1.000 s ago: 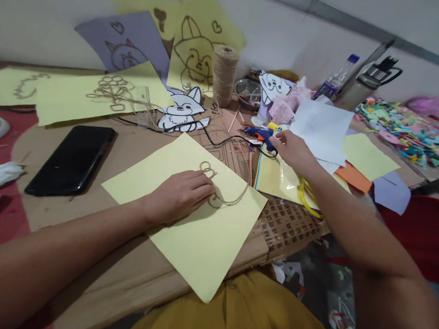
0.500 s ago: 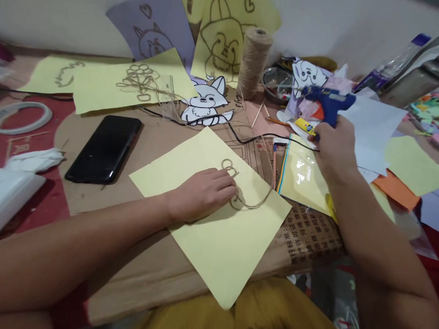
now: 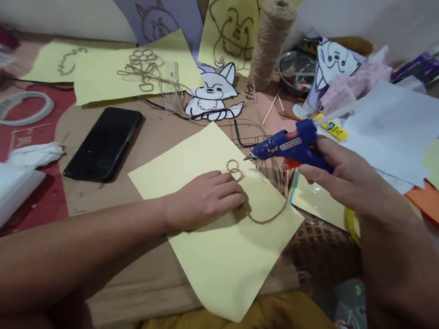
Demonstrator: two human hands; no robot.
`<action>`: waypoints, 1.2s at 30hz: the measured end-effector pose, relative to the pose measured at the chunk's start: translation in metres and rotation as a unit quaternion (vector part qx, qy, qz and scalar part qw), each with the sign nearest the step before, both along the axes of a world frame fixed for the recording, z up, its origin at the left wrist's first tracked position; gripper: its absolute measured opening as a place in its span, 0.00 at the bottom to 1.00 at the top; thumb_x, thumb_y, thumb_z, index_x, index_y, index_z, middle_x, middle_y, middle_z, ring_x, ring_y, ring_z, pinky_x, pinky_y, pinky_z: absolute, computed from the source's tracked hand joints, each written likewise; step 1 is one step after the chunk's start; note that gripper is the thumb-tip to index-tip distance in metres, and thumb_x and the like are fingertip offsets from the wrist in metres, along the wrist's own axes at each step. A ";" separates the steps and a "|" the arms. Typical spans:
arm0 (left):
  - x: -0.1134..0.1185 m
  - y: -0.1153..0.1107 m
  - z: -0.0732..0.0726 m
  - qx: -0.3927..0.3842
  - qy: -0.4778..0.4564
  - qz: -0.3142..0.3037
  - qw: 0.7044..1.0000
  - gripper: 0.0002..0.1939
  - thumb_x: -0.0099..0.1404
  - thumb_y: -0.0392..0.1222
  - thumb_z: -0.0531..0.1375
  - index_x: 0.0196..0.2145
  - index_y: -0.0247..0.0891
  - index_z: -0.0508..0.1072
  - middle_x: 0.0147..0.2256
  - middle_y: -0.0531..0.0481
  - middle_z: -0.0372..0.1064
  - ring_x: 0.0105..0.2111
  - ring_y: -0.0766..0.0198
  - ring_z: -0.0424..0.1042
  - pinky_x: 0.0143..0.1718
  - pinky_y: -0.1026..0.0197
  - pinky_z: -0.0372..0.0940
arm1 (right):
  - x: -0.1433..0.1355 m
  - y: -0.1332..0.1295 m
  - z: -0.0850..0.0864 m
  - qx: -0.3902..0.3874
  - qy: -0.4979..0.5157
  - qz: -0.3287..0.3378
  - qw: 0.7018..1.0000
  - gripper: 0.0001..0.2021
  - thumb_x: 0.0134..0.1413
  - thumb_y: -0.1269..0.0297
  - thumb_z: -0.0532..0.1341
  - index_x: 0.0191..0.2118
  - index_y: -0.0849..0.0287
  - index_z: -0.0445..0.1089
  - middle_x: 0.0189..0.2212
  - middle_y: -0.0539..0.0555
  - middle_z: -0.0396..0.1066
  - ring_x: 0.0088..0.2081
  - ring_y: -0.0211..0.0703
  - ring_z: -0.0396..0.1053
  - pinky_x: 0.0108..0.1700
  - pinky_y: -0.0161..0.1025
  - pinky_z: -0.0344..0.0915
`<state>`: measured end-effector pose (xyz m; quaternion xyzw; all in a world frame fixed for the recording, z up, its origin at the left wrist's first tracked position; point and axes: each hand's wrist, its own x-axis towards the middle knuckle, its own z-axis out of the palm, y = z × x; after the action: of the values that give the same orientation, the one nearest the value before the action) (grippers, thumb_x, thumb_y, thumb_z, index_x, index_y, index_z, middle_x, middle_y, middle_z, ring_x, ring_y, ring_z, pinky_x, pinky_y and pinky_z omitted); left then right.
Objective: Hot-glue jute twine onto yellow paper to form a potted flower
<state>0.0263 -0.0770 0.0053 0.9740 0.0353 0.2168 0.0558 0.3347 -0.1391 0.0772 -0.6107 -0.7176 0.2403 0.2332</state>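
Note:
My right hand (image 3: 338, 173) grips a blue hot glue gun (image 3: 285, 143), a finger by its orange trigger. A pale glue stick (image 3: 336, 114) sticks out of its back end. Its metal nozzle points left, just above the small loops of brown twine (image 3: 232, 166) on a yellow paper sheet (image 3: 215, 247). On that sheet lies my left hand (image 3: 214, 198), fingers bent and close together, fingertips down on the twine beside the loops. From there the loose strand (image 3: 264, 221) curves right over the paper's edge. What lies under my left palm is hidden.
A twine spool (image 3: 272, 44) stands at the back near a paper fox cutout (image 3: 214, 93). The glue gun's black cord crosses the cardboard behind the sheet. Left are a black phone (image 3: 105, 144) and a tape roll (image 3: 24, 107); right, a yellow glue stick tube (image 3: 332, 127) and loose papers.
My right hand has brought the glue gun from the back right down and left to the twine loops. My left hand stays on the sheet. The view has shifted slightly.

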 end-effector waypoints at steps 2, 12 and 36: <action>0.000 0.000 0.001 -0.005 0.003 0.000 1.000 0.09 0.78 0.31 0.55 0.47 0.35 0.75 0.43 0.42 0.79 0.40 0.58 0.75 0.43 0.56 0.68 | -0.003 0.001 -0.001 0.000 -0.025 0.002 1.000 0.14 0.66 0.48 0.61 0.42 0.53 0.69 0.43 0.57 0.76 0.41 0.53 0.70 0.39 0.46 0.68; 0.000 0.001 0.001 -0.016 0.004 -0.001 1.000 0.08 0.78 0.31 0.55 0.46 0.36 0.75 0.43 0.42 0.79 0.41 0.58 0.75 0.43 0.56 0.69 | -0.019 0.001 -0.008 0.001 -0.074 0.017 0.997 0.11 0.68 0.50 0.57 0.40 0.51 0.62 0.33 0.54 0.70 0.32 0.51 0.66 0.34 0.45 0.64; 0.000 0.001 -0.004 -0.026 -0.003 -0.003 1.000 0.06 0.77 0.32 0.58 0.47 0.34 0.75 0.43 0.41 0.79 0.42 0.57 0.75 0.45 0.56 0.70 | -0.024 -0.001 -0.008 -0.001 -0.092 0.009 0.996 0.10 0.69 0.50 0.58 0.42 0.50 0.66 0.35 0.56 0.73 0.33 0.52 0.69 0.34 0.43 0.61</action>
<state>0.0267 -0.0756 0.0018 0.9717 0.0377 0.2185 0.0815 0.3110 -0.1403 0.0696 -0.6236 -0.7414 0.1862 0.1636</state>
